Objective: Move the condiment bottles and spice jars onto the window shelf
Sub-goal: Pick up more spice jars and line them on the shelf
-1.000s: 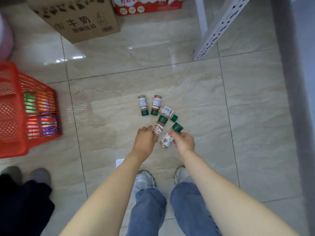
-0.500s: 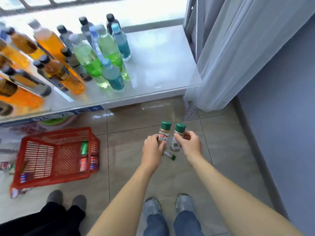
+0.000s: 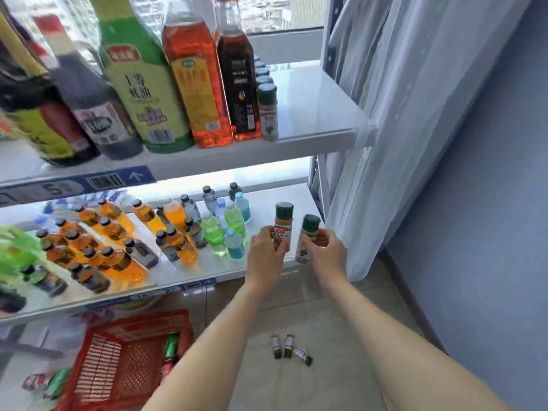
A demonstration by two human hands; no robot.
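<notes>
- View looks down from head height onto two white shelves by a window, with bare forearms reaching up from the bottom of the frame.
- The left hand grips an upright spice jar with a green cap and orange contents, fingers wrapped round its lower half.
- The right hand grips a second jar, dark green cap, tilted slightly left; thumb and fingers pinch its middle.
- The two hands sit close together at centre frame, jars just beside each other, in front of the right end of the lower shelf.
- The upper shelf, at upper centre, carries tall condiment bottles and, at their right, a row of matching jars running back toward the window.
- Bare shelf surface lies right of that row; it seems the likely place for the held jars.
- The lower shelf holds many small drink bottles, orange, green and blue.
- Three more jars lie on their sides on the tiled floor, lower centre.
- A red basket sits on the floor at lower left, with a few items inside.
- A sheer curtain hangs at the right.
- Handling judgement: the jars look small, light and rigid, easy for one hand each. Smooth sides could slip, so a hold round the labelled body, below the cap, looks safest. Narrow bases may tip, so they want setting down upright and gently.
</notes>
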